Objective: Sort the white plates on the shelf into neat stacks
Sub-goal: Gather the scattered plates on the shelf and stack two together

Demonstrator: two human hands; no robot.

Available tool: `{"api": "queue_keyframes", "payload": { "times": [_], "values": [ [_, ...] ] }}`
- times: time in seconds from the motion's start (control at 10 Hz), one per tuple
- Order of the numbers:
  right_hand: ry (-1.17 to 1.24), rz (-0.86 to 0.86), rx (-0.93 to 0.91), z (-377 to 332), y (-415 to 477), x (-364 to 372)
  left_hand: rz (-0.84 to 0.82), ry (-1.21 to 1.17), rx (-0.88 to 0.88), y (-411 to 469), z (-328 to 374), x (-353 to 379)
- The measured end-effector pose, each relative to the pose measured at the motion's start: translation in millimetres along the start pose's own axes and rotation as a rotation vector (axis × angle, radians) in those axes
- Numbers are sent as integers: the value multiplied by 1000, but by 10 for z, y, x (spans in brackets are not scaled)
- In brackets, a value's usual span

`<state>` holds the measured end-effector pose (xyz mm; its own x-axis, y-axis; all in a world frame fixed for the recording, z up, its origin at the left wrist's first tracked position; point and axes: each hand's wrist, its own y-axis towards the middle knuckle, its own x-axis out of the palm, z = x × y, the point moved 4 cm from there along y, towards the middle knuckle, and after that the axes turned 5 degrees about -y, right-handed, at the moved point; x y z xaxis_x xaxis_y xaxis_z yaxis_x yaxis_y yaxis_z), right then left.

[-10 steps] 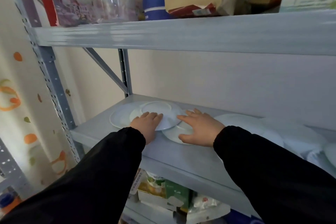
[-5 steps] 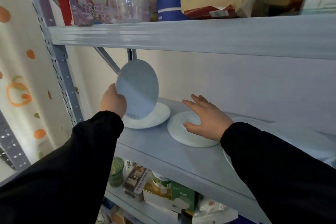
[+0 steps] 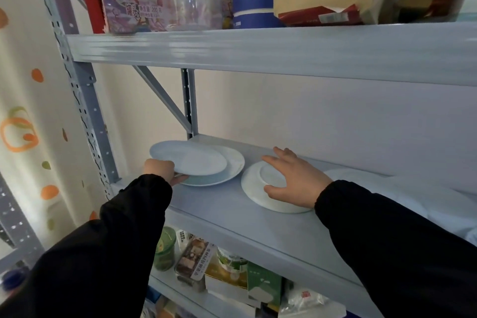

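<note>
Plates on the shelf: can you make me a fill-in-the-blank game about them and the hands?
1. The ____ hand grips the top plate over the bigger plate.
2. The right hand rests with spread fingers on the third plate, which lies upside ____.
3. Both sleeves are ____ in colour.

Missing words: left; down; black.
</note>
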<state>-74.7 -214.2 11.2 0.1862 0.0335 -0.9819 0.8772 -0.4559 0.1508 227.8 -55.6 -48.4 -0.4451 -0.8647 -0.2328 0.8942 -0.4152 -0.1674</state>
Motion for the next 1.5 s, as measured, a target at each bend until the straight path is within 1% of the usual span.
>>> {"api": "queue_keyframes", "payload": {
  "times": [0.1, 0.2, 0.3, 0.4, 0.5, 0.7, 0.8, 0.9, 1.0, 1.1, 1.2, 1.3, 1.4, 1.5],
  "values": [
    [-14, -12, 3, -29, 15, 8, 106, 280, 148, -18, 62, -82],
    [-20, -23, 7, -70, 21, 9, 188, -248, -8, -167, 96, -181],
    [-18, -32, 11, -108, 33, 18, 166, -148, -14, -158, 12, -211],
    [-21, -42, 16, -136, 39, 20, 154, -125, -14, -164, 31, -246],
    [-19, -40, 22, -150, 45, 25, 154, -129, -54, -185, 30, -263],
    [-29, -50, 30, -170, 46, 67, 159, -51, -46, -158, 1, -283],
    [-42, -61, 34, -164, 40, 78, 169, -82, -47, -164, -15, -294],
    [-52, -89, 57, -145, 43, 109, 238, 33, 12, -179, 22, -372],
    [-128, -188, 101, -116, 55, 214, 347, 316, 200, -213, 118, -429],
    [-147, -314, 163, -96, 27, 364, 375, 495, 482, -321, 272, -400],
    [-173, -339, 147, -155, -28, 408, 304, 666, 759, -438, 421, -292],
    [-193, -357, 101, -260, -95, 369, 232, 758, 878, -554, 522, -179],
    [-231, -311, 29, -408, -219, 328, 163, 817, 894, -636, 535, -91],
    [-237, -225, -46, -556, -395, 329, 123, 862, 880, -668, 491, -49]
  ]
}}
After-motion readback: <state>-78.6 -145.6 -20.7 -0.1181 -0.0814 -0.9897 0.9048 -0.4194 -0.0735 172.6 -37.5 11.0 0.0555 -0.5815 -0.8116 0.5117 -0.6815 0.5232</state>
